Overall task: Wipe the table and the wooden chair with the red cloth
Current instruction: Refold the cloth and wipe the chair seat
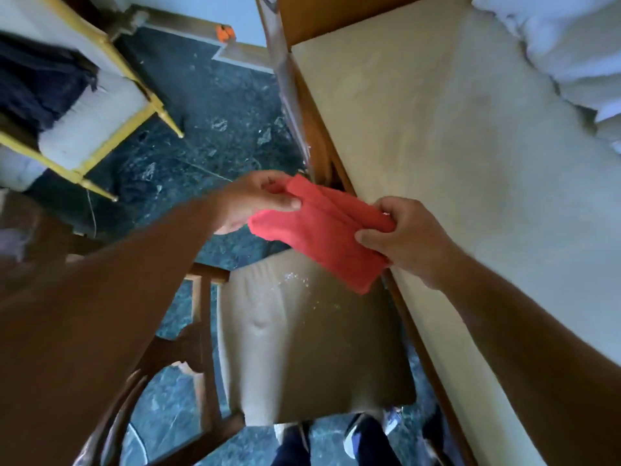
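Note:
Both my hands hold the folded red cloth (322,233) in the air above the wooden chair. My left hand (252,200) pinches its far left corner and my right hand (403,237) grips its right end. Below the cloth is the wooden chair (188,358), with a beige cushioned seat (302,348) that carries white crumbs near its far edge. The table (470,146) runs along the right, with a pale top and a wooden rim. The cloth hangs just off the table's left edge, touching neither the table nor the seat.
A gold-framed chair (100,129) with a white seat and dark clothing stands at the far left. White fabric (564,45) lies on the table's far right corner. Dark marble floor (208,105) lies between the chairs. My feet (363,438) stand behind the wooden chair.

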Available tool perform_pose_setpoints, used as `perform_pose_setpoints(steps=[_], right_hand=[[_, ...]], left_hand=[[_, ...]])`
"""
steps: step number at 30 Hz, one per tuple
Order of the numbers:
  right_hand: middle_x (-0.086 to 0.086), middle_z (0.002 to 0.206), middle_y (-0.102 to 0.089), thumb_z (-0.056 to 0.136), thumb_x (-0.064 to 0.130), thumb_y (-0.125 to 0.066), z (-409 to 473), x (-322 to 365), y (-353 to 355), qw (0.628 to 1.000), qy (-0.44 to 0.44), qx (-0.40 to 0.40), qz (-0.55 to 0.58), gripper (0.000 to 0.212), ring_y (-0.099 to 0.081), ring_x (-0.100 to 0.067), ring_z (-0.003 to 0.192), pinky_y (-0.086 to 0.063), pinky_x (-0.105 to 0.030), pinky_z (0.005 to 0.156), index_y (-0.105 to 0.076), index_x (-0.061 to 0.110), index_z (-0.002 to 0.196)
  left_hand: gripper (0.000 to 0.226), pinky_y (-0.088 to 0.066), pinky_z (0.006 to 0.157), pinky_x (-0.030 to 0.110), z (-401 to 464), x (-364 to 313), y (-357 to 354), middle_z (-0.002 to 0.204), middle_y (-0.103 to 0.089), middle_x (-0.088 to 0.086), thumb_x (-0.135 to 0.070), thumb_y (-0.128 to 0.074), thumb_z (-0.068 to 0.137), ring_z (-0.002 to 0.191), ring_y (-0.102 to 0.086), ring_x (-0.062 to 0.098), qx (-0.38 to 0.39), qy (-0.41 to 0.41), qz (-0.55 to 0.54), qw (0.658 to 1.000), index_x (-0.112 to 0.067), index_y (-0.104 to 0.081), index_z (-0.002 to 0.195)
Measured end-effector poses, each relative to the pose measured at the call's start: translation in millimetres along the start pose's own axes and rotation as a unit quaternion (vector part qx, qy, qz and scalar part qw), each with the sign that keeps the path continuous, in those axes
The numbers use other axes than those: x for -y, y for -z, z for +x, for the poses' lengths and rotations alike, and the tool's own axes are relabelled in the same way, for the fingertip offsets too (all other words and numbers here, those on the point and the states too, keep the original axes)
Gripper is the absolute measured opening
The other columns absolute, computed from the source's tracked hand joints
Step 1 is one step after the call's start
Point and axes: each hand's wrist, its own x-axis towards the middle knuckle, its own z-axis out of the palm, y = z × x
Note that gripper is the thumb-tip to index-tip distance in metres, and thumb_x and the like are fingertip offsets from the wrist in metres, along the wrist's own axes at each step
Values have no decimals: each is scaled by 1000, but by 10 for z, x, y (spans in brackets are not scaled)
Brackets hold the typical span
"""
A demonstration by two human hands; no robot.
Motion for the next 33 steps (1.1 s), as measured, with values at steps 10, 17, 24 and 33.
perform_pose_setpoints(steps=[10,17,24,33], right_hand=[[1,98,-61,83,5,-66,398,-1520,-1846,976,-174,-116,-62,33,-61,-19,90,-48,-30,74,-61,18,114],[-21,119,-61,92,31,-62,467,-2322,-1847,932,-250,-135,-226,45,-59,-31,99,-44,-26,71,-56,4,128],[-14,159,-29,86,64,-38,969,-2787,-2336,890,76,18,-449,79,-29,-40,144,-29,-54,111,-30,20,152],[-26,159,-22,97,40,-36,1158,-3181,-2622,885,68,-118,-445,58,-25,-47,143,-28,-60,112,-35,18,151]], left_hand=[[31,-52,58,20,66,2427,-355,93,-71,9,-5,-77,81,78,-67,15,-95,150,-87,980,-2,-67,110],[69,-38,112,44,534,3129,-330,150,-45,10,-34,-68,89,137,-45,26,-70,96,160,980,-17,-38,149],[70,-10,120,50,603,4180,176,163,-8,22,-56,-21,99,150,-7,41,-193,55,503,841,-18,-10,157],[70,-17,120,52,719,4327,230,161,-19,23,-54,-29,96,148,-18,39,-189,18,518,834,-17,-19,155]])
